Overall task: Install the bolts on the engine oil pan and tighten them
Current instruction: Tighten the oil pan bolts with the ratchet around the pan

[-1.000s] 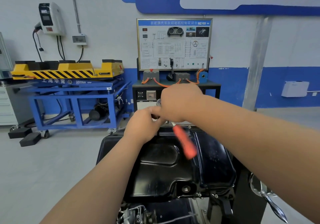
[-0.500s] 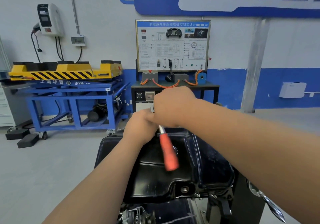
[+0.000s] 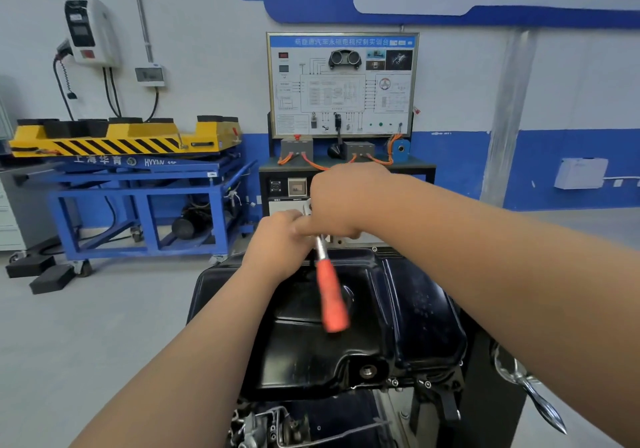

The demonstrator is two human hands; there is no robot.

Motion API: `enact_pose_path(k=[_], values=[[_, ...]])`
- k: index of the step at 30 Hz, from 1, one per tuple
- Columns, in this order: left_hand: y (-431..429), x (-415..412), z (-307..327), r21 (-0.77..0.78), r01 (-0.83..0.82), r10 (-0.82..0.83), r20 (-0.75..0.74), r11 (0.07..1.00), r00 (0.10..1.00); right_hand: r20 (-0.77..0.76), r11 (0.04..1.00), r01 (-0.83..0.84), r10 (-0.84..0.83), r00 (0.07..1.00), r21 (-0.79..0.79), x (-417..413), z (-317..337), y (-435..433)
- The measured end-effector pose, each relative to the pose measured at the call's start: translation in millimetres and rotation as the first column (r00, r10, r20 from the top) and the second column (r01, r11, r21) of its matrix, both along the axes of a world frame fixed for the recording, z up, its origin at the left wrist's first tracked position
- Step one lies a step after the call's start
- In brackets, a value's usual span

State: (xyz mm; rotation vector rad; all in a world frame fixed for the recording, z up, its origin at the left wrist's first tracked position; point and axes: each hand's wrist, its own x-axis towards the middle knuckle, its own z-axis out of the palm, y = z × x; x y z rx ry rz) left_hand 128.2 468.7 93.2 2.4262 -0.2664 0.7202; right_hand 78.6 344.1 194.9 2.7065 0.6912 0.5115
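Observation:
The black engine oil pan (image 3: 415,309) sits upside-up on the engine in front of me. A ratchet wrench with an orange handle (image 3: 330,295) stands at the pan's far edge, its handle blurred and pointing down toward me. My right hand (image 3: 343,201) is curled over the wrench's head. My left hand (image 3: 277,243) is closed round the wrench just under the head, touching the right hand. The bolt beneath them is hidden. Small bolts (image 3: 394,382) show on the near flange, beside the drain plug (image 3: 367,371).
A chrome crank handle (image 3: 530,392) sticks out at the lower right of the engine stand. Behind the pan stands a training panel on a black cabinet (image 3: 343,84). A blue cart with a yellow lift (image 3: 138,188) and black blocks (image 3: 41,274) are to the left.
The orange handle swung from pointing lower right to pointing nearly straight toward me. Both hands stayed at the wrench's head.

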Motion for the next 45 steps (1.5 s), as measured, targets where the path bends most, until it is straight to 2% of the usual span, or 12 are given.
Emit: enact_pose_path(k=[5, 7, 12, 18, 21, 26, 29, 32, 35, 37, 40, 45], values=[[-1, -3, 0, -0.039, 0.101, -0.102, -0.024, 0.994, 0.995, 0.126, 0.984, 0.017, 0.006, 0.992, -0.179, 2, 10, -4], [-2, 0, 1, -0.053, 0.078, -0.08, -0.028, 0.996, 0.996, 0.163, 0.988, -0.036, 0.06, 0.985, -0.147, 5, 6, -7], [0, 1, 2, 0.047, 0.028, -0.027, -0.031, 0.998, 0.999, 0.019, 1.0, -0.011, 0.011, 1.0, -0.005, 3, -3, -7], [-2, 0, -1, 0.008, 0.125, -0.125, -0.033, 0.992, 0.992, 0.131, 0.975, -0.009, 0.039, 0.991, -0.22, 4, 10, -10], [-3, 0, 0, -0.03, 0.074, -0.074, 0.01, 0.997, 0.997, 0.139, 0.981, -0.064, 0.09, 0.986, -0.181, 5, 3, -6], [-2, -3, 2, 0.001, 0.006, -0.006, 0.006, 1.0, 1.0, -0.009, 0.997, 0.051, -0.052, 0.999, -0.05, 1, 1, 2], [0, -2, 0, -0.042, 0.068, -0.066, 0.05, 0.997, 0.997, 0.028, 0.993, 0.045, -0.042, 0.999, -0.112, 2, 6, 4], [0, -3, 1, -0.065, 0.145, -0.145, 0.01, 0.987, 0.989, 0.097, 0.983, 0.025, -0.007, 0.995, -0.183, 2, 7, 5], [-2, -1, 0, -0.083, 0.107, -0.107, 0.008, 0.991, 0.994, 0.129, 0.981, -0.009, 0.034, 0.991, -0.192, 2, 3, 4], [-2, -2, 0, -0.061, 0.04, -0.04, 0.001, 0.997, 0.999, 0.078, 0.992, -0.023, 0.033, 0.996, -0.124, 2, -2, 4], [-1, -3, 1, -0.004, 0.048, -0.048, 0.022, 0.999, 0.999, -0.039, 1.0, -0.013, 0.012, 0.999, -0.023, 3, -2, 2], [-2, -8, 2, -0.056, 0.129, -0.129, 0.014, 0.99, 0.992, 0.094, 0.97, -0.031, 0.055, 0.994, -0.241, 5, 8, -2]])
